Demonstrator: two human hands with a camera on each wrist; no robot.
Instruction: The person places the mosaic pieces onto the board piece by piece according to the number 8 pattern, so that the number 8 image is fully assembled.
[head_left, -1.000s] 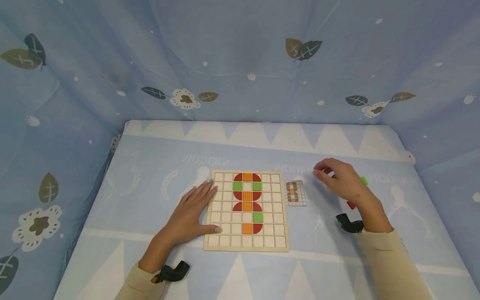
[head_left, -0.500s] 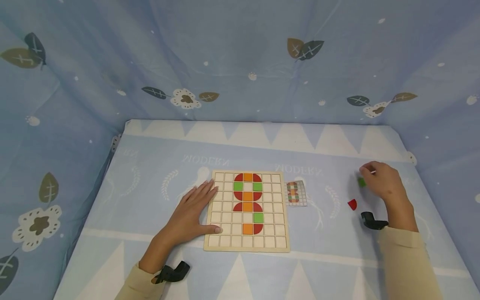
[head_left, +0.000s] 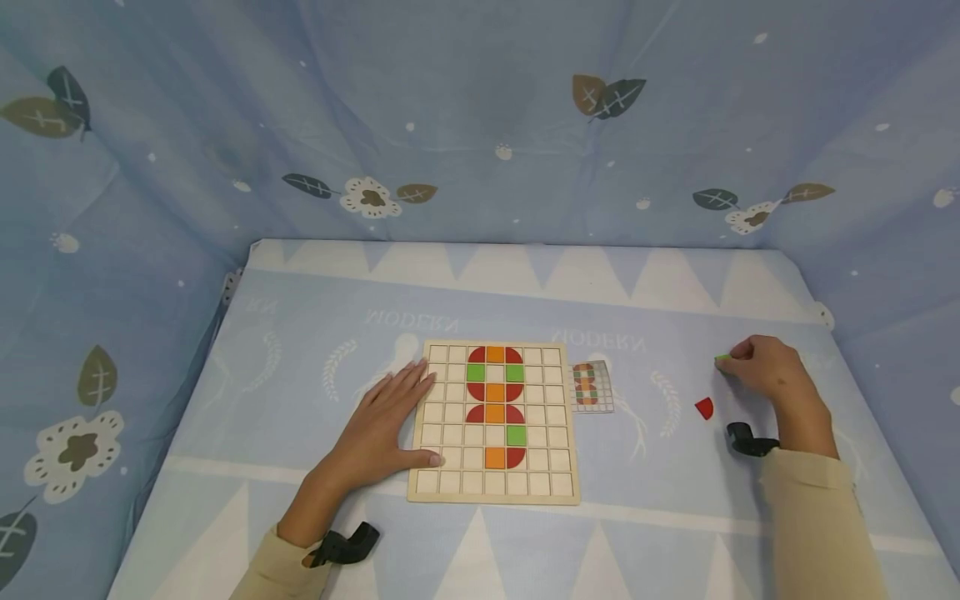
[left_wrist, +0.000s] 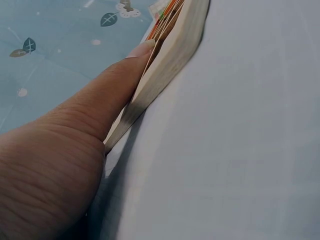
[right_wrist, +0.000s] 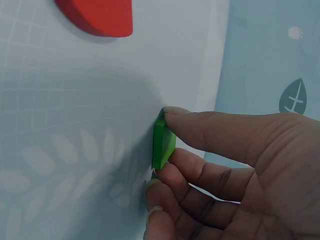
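Observation:
A wooden grid board (head_left: 551, 483) lies on the table with red, orange and green tiles set in its middle columns. My left hand (head_left: 386, 433) rests along the board's left edge, fingers straight and spread, the thumb on the lower left squares; the left wrist view shows that thumb (left_wrist: 115, 80) against the board's edge. Off to the right, my right hand (head_left: 768, 367) pinches a green square tile (right_wrist: 162, 142) between thumb and fingers, tilted up close to the table surface. A red quarter-round tile (head_left: 704, 408) lies flat on the table a little nearer to me.
A small pattern card (head_left: 592, 387) printed with a coloured grid lies against the board's right side. The table (head_left: 630, 533) wears a pale blue and white cloth. Blue curtains (head_left: 480, 125) with leaf prints stand behind it and at both sides.
My right hand has moved right from beside the card, past the red tile, and now grips the green tile that lay on the table. My left hand stays in place on the board.

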